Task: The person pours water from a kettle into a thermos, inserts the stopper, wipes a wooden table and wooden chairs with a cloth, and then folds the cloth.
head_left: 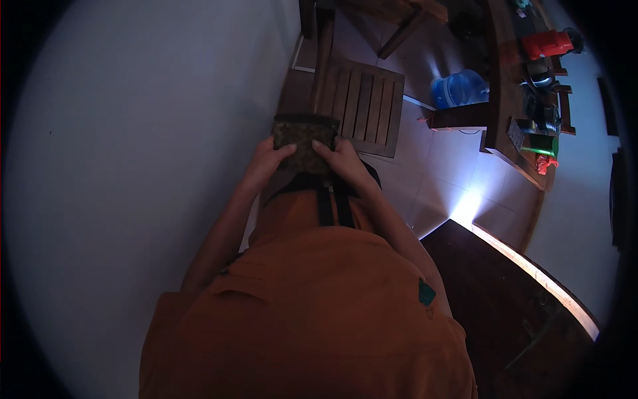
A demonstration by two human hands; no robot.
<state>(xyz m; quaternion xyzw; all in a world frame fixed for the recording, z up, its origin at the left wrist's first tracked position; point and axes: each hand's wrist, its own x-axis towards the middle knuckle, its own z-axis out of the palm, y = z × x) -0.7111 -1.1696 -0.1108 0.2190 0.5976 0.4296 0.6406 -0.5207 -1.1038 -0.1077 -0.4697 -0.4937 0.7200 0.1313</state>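
A dark, mottled, roughly square pouch-like item [302, 136] is held up in front of my body, with a darker band along its top edge. My left hand [267, 159] grips its left side, the thumb lying on the near face. On the right side my right hand [340, 158] grips it the same way, thumb pointing inward. The fingers behind the item are hidden. Just beyond it is a slatted wooden chair [359, 100].
A pale wall [153, 133] runs along the left. At the right a wooden table [502, 86] bears a red object [548, 44] and a green box [539, 144]. A blue water bottle [460, 89] is on the tiled floor. A dark panel [505, 299] fills the lower right.
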